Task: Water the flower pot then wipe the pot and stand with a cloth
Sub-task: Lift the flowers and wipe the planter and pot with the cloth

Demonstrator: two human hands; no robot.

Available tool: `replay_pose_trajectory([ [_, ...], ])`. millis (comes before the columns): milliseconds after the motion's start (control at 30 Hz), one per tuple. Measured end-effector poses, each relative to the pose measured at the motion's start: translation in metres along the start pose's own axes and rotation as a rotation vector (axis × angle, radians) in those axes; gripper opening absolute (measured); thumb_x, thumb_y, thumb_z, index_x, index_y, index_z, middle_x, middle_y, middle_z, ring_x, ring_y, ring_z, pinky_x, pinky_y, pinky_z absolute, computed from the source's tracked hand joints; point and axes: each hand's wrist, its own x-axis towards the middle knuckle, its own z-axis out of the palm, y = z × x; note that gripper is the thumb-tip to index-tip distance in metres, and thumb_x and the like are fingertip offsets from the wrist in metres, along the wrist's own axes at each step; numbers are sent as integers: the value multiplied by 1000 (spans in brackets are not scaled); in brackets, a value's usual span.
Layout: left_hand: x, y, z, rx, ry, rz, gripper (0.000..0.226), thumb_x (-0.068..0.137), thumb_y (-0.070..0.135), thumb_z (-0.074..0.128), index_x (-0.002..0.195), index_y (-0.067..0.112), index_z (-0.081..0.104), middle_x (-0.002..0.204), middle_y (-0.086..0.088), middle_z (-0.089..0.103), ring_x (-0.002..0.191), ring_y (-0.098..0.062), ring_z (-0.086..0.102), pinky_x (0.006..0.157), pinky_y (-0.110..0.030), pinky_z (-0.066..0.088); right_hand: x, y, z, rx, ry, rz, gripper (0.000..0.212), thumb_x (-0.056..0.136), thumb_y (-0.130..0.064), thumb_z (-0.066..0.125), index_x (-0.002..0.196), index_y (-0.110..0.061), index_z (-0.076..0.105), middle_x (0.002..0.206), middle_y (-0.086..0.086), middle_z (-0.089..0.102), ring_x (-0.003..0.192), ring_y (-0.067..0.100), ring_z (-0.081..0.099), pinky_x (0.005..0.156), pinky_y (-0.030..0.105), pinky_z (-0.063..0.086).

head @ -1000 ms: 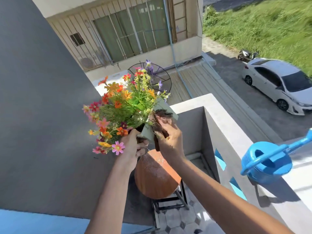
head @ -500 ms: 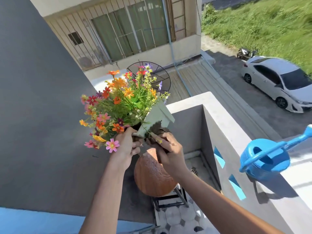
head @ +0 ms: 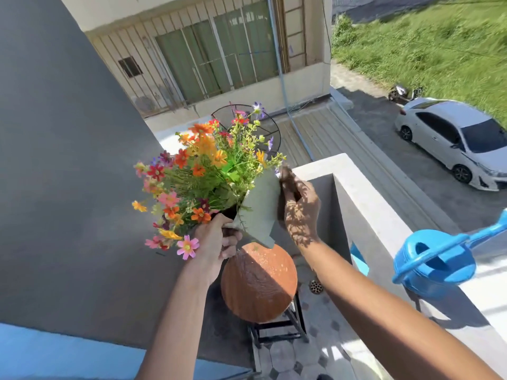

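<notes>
A pale green flower pot [head: 260, 207] full of colourful flowers [head: 208, 171] is lifted and tilted to the left above the stand. My left hand [head: 216, 242] grips the pot at its lower left edge. My right hand [head: 301, 212] presses a dark brown cloth [head: 286, 176] against the pot's upper right side. Below them is the stand, with a round brown wooden top [head: 260, 283] on black metal legs [head: 277, 333]. Nothing sits on the top, and it shows wet streaks.
A blue watering can [head: 436, 264] rests on the white balcony parapet [head: 370, 204] to the right. A grey wall [head: 68, 187] closes the left side. A floor drain [head: 315, 286] lies on the tiled floor beside the stand. Beyond the parapet is a drop to a street with a parked white car.
My right hand has slid the cloth from the pot's lower edge up to its upper right side. The pot has risen slightly and turned in my left hand.
</notes>
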Motion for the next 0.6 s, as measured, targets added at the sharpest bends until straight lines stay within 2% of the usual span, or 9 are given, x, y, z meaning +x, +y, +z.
replay_pose_trajectory([
  [67,-3,-4,1,27,17,-1,25,91,8,46,68,3,52,56,-12,49,31,-6,28,30,-15,18,16,-4,10,43,204,-75,18,92,-25,63,86,-11,73,75,2,67,64,-1,52,64,25,41],
  [133,-5,-8,2,54,28,-5,21,92,7,44,73,2,52,56,-11,47,30,-6,27,30,-14,18,20,-9,17,67,201,-19,17,91,-29,63,79,-22,73,63,-15,62,57,-9,49,57,18,42],
  [167,-5,-9,2,63,30,-8,20,92,6,43,76,1,53,56,-11,47,30,-6,27,30,-14,18,21,-13,18,103,190,-36,14,91,-24,64,81,-24,73,65,-19,64,57,-16,50,58,12,43],
  [233,-3,-10,2,79,34,-9,18,93,6,41,80,1,53,57,-12,47,30,-6,27,29,-14,18,19,-22,20,95,190,-132,13,90,-13,62,86,-19,71,73,-14,65,60,-18,51,64,13,43],
  [300,-2,-12,2,92,40,-11,19,93,6,41,81,1,54,58,-12,48,31,-6,27,29,-16,19,18,-33,29,124,195,-190,14,89,-5,58,78,-14,61,75,-6,57,58,-11,45,62,18,39],
  [333,-2,-12,2,85,40,-15,19,93,7,41,80,1,54,59,-13,49,31,-6,28,29,-16,19,14,-34,32,126,205,-205,13,89,-3,58,76,-6,59,75,-5,56,60,-10,43,62,16,38],
  [433,2,-10,1,26,27,-26,20,93,8,42,78,2,54,59,-13,49,32,-6,29,30,-17,19,-3,-24,36,67,142,-336,8,88,-1,63,89,-6,70,85,-8,63,79,-8,56,74,12,43],
  [500,6,-5,-1,-15,36,-23,22,92,7,42,72,5,51,53,-12,51,31,-5,29,30,-17,18,-23,-14,38,23,31,-393,26,83,7,65,102,-6,74,99,-4,68,96,2,62,84,16,45],
  [600,11,4,-5,-41,82,-15,23,91,7,43,68,8,48,43,-3,53,28,-5,30,33,-16,16,-59,12,40,-89,-78,-547,42,76,13,61,110,-8,73,102,2,70,98,11,63,84,17,48],
])
